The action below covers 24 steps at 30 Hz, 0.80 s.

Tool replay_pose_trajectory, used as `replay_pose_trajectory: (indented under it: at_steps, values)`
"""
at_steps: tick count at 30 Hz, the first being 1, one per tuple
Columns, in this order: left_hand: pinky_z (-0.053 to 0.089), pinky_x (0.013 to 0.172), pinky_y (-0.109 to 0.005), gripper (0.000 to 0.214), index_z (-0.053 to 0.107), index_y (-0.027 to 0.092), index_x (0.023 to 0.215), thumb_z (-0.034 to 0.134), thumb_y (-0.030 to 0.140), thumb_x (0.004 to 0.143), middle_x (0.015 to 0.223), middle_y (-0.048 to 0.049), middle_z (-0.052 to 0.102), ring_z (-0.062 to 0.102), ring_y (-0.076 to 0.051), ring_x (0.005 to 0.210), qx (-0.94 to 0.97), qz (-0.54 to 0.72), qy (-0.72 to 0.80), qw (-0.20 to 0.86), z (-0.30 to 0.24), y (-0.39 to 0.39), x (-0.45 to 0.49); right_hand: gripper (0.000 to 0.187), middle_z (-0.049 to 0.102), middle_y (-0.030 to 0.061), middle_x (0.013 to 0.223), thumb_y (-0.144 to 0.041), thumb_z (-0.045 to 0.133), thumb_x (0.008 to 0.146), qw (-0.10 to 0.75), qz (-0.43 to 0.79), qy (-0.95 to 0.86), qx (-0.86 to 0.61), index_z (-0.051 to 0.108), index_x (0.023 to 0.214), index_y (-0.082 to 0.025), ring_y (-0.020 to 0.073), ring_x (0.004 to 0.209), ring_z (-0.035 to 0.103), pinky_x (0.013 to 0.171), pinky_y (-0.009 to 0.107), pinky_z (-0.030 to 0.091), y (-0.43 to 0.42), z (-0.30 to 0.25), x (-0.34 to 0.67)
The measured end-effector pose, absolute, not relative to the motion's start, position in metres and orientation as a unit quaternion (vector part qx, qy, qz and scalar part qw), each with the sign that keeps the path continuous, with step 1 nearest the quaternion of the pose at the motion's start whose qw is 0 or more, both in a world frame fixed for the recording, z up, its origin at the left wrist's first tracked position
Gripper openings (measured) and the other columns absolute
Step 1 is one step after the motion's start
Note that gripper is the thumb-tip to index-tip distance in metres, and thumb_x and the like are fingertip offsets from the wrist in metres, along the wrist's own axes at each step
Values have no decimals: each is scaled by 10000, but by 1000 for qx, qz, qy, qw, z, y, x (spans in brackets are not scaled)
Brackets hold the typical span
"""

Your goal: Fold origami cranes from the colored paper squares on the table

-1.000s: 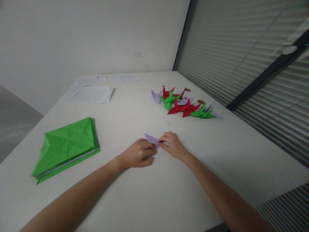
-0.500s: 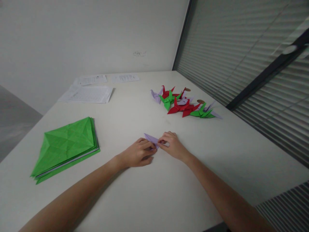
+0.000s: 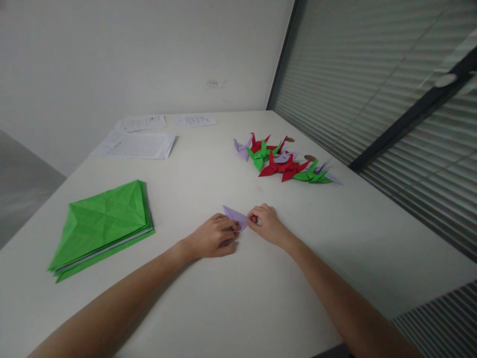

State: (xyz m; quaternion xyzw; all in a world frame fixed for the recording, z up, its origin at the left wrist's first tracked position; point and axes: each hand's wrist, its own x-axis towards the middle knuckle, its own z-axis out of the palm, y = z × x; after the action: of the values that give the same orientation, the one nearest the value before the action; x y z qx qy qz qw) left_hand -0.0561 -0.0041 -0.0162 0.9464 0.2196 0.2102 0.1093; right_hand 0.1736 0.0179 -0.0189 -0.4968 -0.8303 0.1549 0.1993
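A small folded piece of lilac paper point(image 3: 234, 216) lies on the white table point(image 3: 231, 298) in front of me. My left hand point(image 3: 213, 237) rests on its near side, fingers curled and pressing it down. My right hand point(image 3: 266, 224) pinches the paper's right end between thumb and fingers. Only the pointed far-left tip of the paper shows; the rest is hidden under my fingers.
A stack of green square sheets point(image 3: 102, 226) lies at the left. Several finished paper cranes point(image 3: 283, 161) in red, green and lilac lie at the back right. White printed papers point(image 3: 136, 144) lie at the far left. A blind-covered window point(image 3: 391, 99) runs along the right edge.
My right hand's fingers have drawn in slightly along the paper's right end. My left hand and the paper have stayed in place.
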Motion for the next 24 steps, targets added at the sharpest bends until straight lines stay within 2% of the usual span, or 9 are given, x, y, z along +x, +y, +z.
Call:
replay_pose_trajectory:
  at_steps: [3, 6, 9, 14, 19, 24]
  values:
    - [422, 983, -391, 178, 677, 175, 948, 532, 259, 888, 1148, -96, 670, 627, -218, 1069, 949, 200, 221, 101, -15, -4, -56, 132, 623, -8, 704, -173, 632, 849, 211, 137, -827, -503, 610, 725, -213, 192, 801, 517, 786, 336, 336, 18, -17, 175]
    - [417, 990, -396, 182, 670, 169, 958, 533, 270, 892, 1126, -94, 672, 631, -218, 1043, 952, 196, 221, 85, -14, -5, -55, 127, 629, 8, 792, -300, 702, 833, 225, 122, -837, -484, 622, 773, -222, 209, 874, 513, 820, 348, 343, 15, -15, 173]
    - [420, 988, -395, 180, 666, 172, 939, 521, 271, 896, 1079, -91, 675, 628, -216, 1030, 953, 200, 216, 72, -13, -6, -54, 230, 611, 34, 919, -424, 750, 780, 220, 110, -836, -491, 632, 842, -237, 235, 943, 499, 850, 370, 356, 11, -17, 170]
    - [439, 955, -378, 176, 659, 171, 907, 511, 266, 897, 1028, -95, 648, 621, -201, 986, 952, 198, 224, 67, -10, -7, -54, 313, 558, 55, 1033, -486, 779, 723, 203, 107, -812, -537, 644, 906, -271, 272, 1017, 478, 891, 423, 365, 11, -26, 170]
    - [444, 944, -379, 169, 651, 167, 901, 509, 259, 900, 1006, -85, 638, 625, -198, 963, 953, 195, 220, 75, -12, -6, -54, 268, 527, 69, 1114, -445, 767, 742, 198, 109, -765, -602, 657, 924, -282, 295, 1103, 472, 940, 467, 361, 13, -30, 173]
    - [461, 921, -365, 174, 648, 171, 871, 493, 243, 905, 979, -88, 636, 615, -202, 987, 949, 200, 227, 91, -14, -7, -53, 124, 556, 72, 1091, -276, 700, 817, 224, 121, -752, -608, 702, 942, -276, 280, 1097, 493, 975, 481, 358, 20, -28, 179]
